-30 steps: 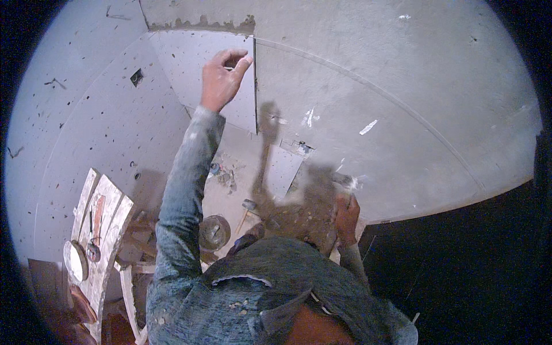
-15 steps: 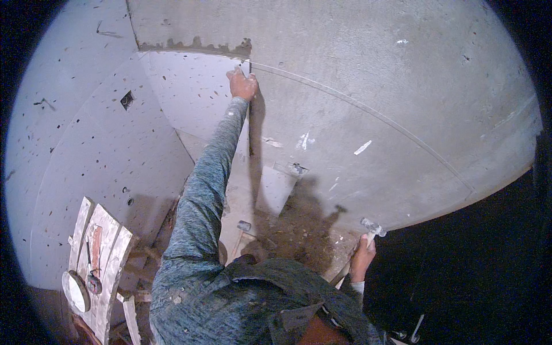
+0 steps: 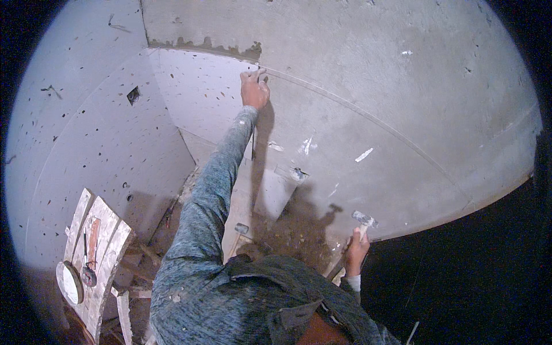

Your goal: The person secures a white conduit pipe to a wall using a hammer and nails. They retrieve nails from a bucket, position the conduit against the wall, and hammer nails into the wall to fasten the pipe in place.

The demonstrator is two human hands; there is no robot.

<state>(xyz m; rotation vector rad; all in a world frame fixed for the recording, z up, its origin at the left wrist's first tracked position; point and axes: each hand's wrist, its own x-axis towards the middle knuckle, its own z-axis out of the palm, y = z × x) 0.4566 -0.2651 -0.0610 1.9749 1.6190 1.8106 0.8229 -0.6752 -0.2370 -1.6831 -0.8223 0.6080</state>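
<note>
My left arm reaches up to the wall, and my left hand point(image 3: 255, 91) is at the upper right corner of a white speckled tile point(image 3: 198, 86). Its fingers are apart and bent, touching the tile's edge, with nothing seen held in them. Wet grey mortar point(image 3: 201, 45) shows along the tile's top edge. Low on the right, my right hand point(image 3: 357, 251) is wrapped round the pale handle of a small hammer point(image 3: 365, 219), its head pointing up and smeared whitish. A thin line point(image 3: 345, 103) runs across the wall from the tile's corner to the right.
Speckled tiles point(image 3: 98, 144) cover the left wall, with a square cut-out point(image 3: 133, 95). Bare grey plaster point(image 3: 402, 103) spreads to the right. A wooden plank platform point(image 3: 103, 244) at lower left carries a round pale lid-like object point(image 3: 69, 283) and a tape measure point(image 3: 88, 276). Another mallet point(image 3: 242, 229) stands below my arm.
My left hand has shifted slightly along the tile's corner, its fingers now more spread. My right hand has turned the hammer a little and drawn slightly left. The whole view has shifted a bit.
</note>
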